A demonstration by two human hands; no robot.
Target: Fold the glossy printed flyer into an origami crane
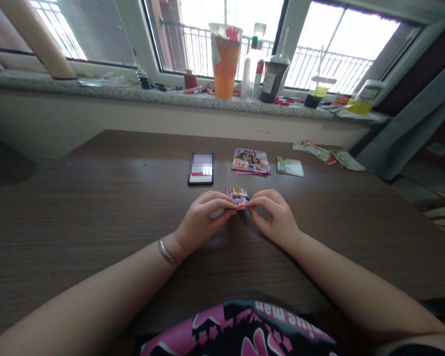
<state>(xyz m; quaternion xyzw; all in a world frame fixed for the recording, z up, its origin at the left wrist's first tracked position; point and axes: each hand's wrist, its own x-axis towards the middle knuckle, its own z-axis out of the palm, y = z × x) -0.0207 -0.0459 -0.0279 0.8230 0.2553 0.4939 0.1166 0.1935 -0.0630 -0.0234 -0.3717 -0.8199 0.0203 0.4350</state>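
Between my two hands is a small colourful printed leaflet (pixel 239 196), bent or folded, just above the table. My left hand (pixel 203 215) pinches its left side, thumb below and fingers on top. On the right side my right hand (pixel 276 215) grips the near corner between thumb and fingers. Straight beyond the hands lies a stack of similar printed leaflets (pixel 251 160). A phone (pixel 201 169) with a lit screen rests to the left of that stack. To its right is a small green and white paper pile (pixel 290 166).
The dark wood table (pixel 96 207) reaches to the wall below the window. Green and red paper strips (pixel 319 152) lie at its far right. On the stone sill (pixel 126 92) stand a tall orange drink cup (pixel 225 64), a dark drink cup (pixel 274 79), bottles and small items.
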